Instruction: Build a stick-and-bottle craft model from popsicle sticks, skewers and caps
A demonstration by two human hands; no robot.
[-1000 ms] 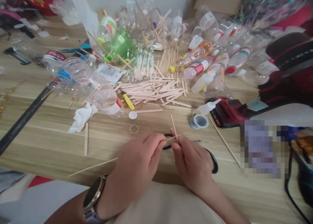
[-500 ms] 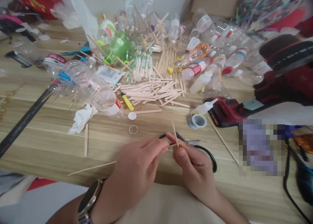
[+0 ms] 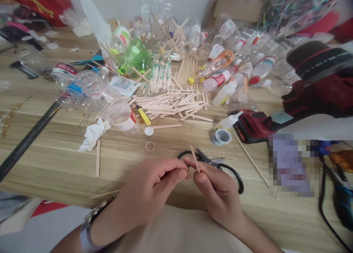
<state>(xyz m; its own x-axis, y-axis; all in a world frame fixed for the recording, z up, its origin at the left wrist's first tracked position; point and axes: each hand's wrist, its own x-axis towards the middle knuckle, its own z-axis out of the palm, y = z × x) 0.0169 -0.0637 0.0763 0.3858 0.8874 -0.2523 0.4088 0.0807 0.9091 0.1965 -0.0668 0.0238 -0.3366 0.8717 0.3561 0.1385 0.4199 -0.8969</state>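
Note:
Both hands meet at the near edge of the wooden table (image 3: pixel 55 164). My right hand (image 3: pixel 217 194) pinches a thin wooden stick (image 3: pixel 194 157) that points up and away. My left hand (image 3: pixel 149 192), with a watch on its wrist, has its fingertips closed on a second short stick lying crosswise against the first. Black-handled scissors (image 3: pixel 228 170) lie on the table just behind my hands.
A heap of flat craft sticks (image 3: pixel 171 102) and thin skewers (image 3: pixel 187 67) fills the table's middle, ringed by plastic bottles (image 3: pixel 110 102). A red tool (image 3: pixel 253 126), a tape roll (image 3: pixel 223 136), a glue bottle (image 3: pixel 230 120), a rubber ring (image 3: pixel 150 146) and a crumpled tissue (image 3: pixel 92 133) lie nearby.
My hands have drawn slightly nearer to me and down with the sticks, uncovering more of the scissors behind them. The upright stick sits lower in my right fingers.

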